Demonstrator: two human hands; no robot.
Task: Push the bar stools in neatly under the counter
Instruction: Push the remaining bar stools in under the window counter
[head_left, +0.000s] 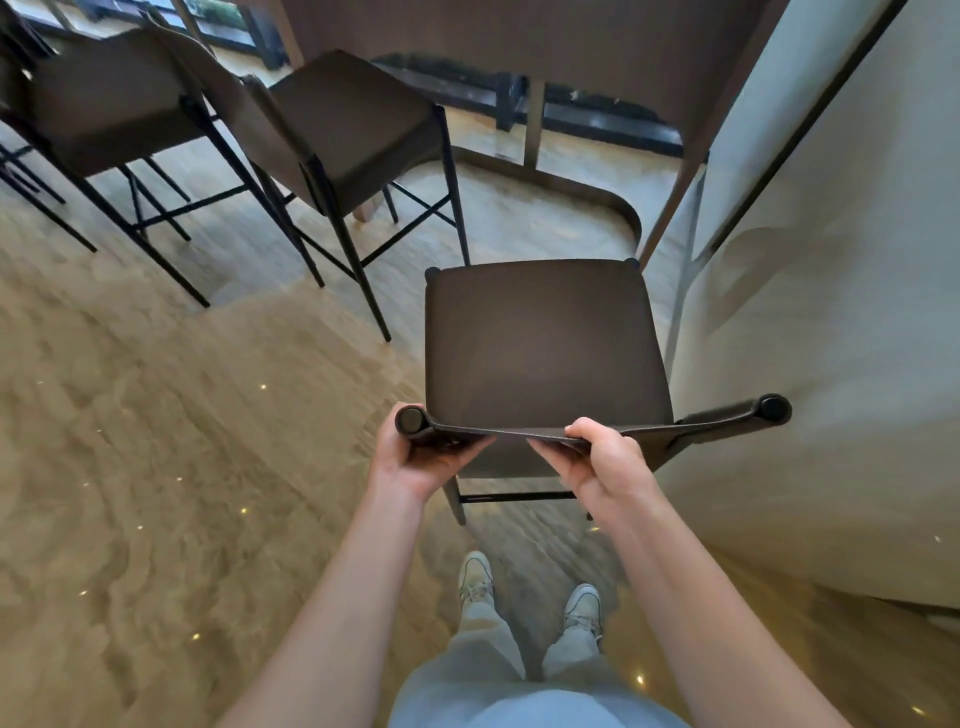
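A dark brown bar stool (540, 338) with black metal legs stands right in front of me, its seat facing the counter (519, 36). My left hand (415, 457) grips the left end of its low backrest. My right hand (602, 462) grips the backrest's top edge near the middle. The stool's front edge lies close to the counter's leg (670, 208), short of the counter top. Two matching stools (353, 119) (109, 104) stand to the left, their seats partly under the counter.
A pale wall panel (831, 312) runs close along the stool's right side. A curved wooden floor rail (597, 197) lies under the counter. Glossy wood floor (182, 467) stretches to the left. My feet (530, 592) stand just behind the stool.
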